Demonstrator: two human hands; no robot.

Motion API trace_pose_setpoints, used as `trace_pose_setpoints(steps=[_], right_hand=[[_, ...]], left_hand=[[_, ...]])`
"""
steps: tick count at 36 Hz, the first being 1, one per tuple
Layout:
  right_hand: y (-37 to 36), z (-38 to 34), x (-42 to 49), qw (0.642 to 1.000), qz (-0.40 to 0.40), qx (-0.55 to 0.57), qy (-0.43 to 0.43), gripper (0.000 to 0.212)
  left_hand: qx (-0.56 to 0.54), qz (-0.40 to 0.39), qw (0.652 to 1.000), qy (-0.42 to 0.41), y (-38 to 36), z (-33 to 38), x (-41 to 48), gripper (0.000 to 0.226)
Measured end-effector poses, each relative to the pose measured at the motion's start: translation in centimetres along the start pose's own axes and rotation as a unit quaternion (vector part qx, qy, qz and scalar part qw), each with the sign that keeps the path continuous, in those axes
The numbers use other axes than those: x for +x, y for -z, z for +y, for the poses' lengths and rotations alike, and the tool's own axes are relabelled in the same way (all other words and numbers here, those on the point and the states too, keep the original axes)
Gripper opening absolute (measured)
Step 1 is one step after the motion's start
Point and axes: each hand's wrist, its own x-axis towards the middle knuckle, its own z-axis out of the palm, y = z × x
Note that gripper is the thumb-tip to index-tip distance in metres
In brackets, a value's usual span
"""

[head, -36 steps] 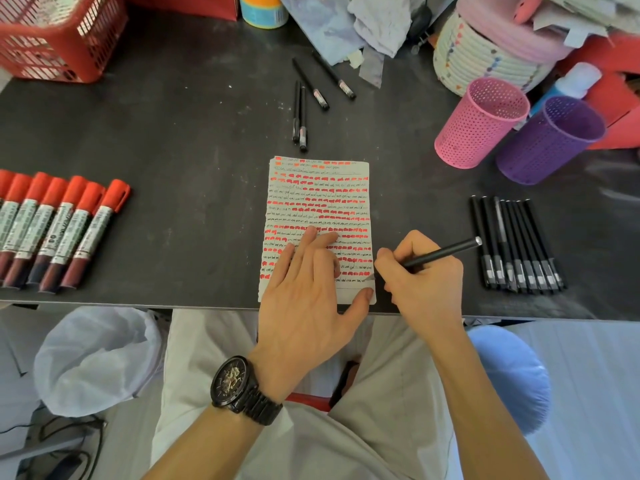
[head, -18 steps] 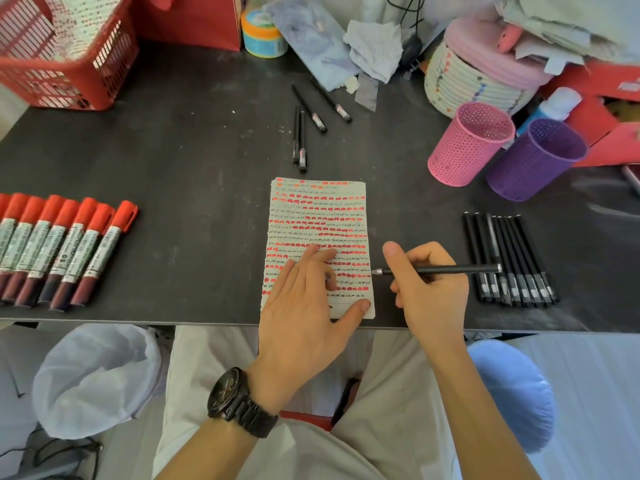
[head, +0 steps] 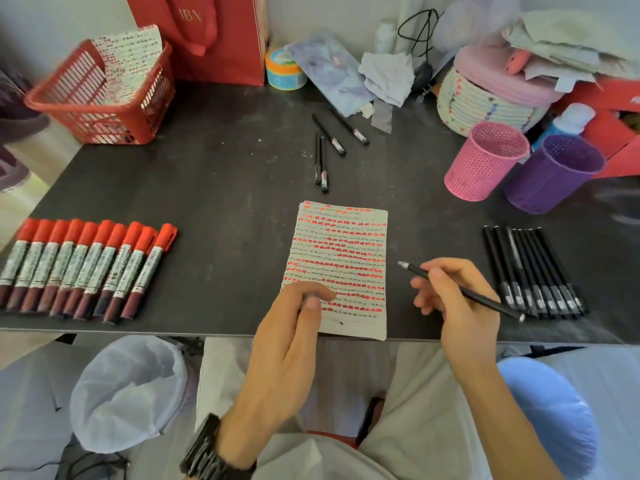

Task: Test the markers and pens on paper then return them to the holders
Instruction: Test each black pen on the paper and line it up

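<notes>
A white paper (head: 343, 251) filled with red and black test marks lies at the table's front edge. My right hand (head: 457, 306) holds a black pen (head: 485, 301) just right of the paper, its bare tip lifted and pointing left. My left hand (head: 291, 341) hovers over the paper's lower left corner with loosely curled fingers; I see nothing in it. A row of several black pens (head: 533, 271) lies to the right, and several red markers (head: 86, 268) lie to the left. The pink holder (head: 485, 161) and purple holder (head: 550, 174) stand at the back right.
Several more black pens (head: 325, 147) lie behind the paper. A red basket (head: 100, 98) holding a marked sheet sits back left, beside a red bag (head: 207, 36). A woven basket (head: 485, 98) and clutter line the back. A white bin bag (head: 128, 389) hangs below the table edge.
My right hand lifted the pen off the paper and moved right. My left hand rose from lying flat on the paper and curled its fingers. The view tilted up.
</notes>
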Motion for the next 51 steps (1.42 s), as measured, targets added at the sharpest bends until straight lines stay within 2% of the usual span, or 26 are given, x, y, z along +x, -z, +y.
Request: trace_pose_setpoints(steps=[4, 8, 12, 19, 29, 37, 51], right_hand=[[0.3, -0.5, -2.1, 0.994, -0.032, 0.092, -0.055, 0.015], [0.4, -0.5, -4.9, 0.977, -0.044, 0.162, -0.133, 0.007], [0.3, -0.2, -7.7, 0.97, -0.049, 0.157, -0.177, 0.012], [0.3, 0.6, -10.3, 0.965, -0.04, 0.143, -0.216, 0.009], [0.6, 1.3, -10.3, 0.979, -0.06, 0.052, -0.188, 0.015], [0.6, 1.3, -10.1, 0.981, -0.084, 0.043, -0.171, 0.011], [0.3, 1.7, -10.2, 0.976, -0.098, 0.038, -0.192, 0.015]], left_hand=[[-0.017, -0.035, 0.999, 0.034, 1.1, -0.6, -1.9, 0.026], [-0.051, -0.051, 0.995, 0.062, 1.7, -1.4, -3.7, 0.032], [-0.076, -0.041, 0.995, 0.058, 1.3, -2.1, -5.0, 0.021], [0.006, -0.049, 0.997, 0.056, 0.9, -3.4, -6.5, 0.016], [0.02, -0.062, 0.996, 0.063, 0.1, -3.9, -6.3, 0.02], [0.012, -0.061, 0.996, 0.058, -0.1, -4.1, -6.1, 0.021], [0.102, -0.078, 0.992, -0.007, 0.1, -3.7, -6.0, 0.02]])
